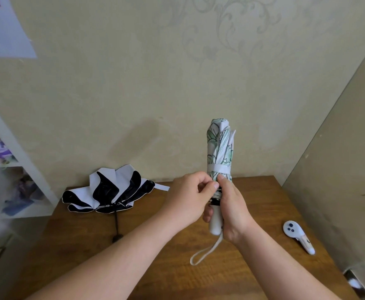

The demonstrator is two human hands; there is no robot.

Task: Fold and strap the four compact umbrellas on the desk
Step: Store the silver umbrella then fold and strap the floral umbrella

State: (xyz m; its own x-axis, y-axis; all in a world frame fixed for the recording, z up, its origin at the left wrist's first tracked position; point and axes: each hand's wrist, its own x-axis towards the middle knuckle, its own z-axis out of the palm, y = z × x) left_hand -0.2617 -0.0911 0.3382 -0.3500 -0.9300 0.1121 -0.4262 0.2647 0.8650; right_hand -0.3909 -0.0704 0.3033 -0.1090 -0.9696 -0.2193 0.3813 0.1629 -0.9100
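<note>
A white umbrella with green flower print (220,146) stands upright above the desk, folded, with a white strap wrapped round its lower part. My right hand (233,208) grips its white handle and the base of the canopy, thumb up against the fabric. My left hand (190,198) pinches the canopy edge just below the strap, its fingers curled. A white wrist loop hangs from the handle down to the desk. A second umbrella (110,191), white outside and black inside, lies loosely collapsed and unfolded at the back left of the desk, its black shaft pointing toward me.
The wooden desk (177,267) meets a beige patterned wall at the back. A white handheld controller (298,236) lies at the right. A white shelf unit (15,169) with boxes stands at the left. A panel borders the desk on the right.
</note>
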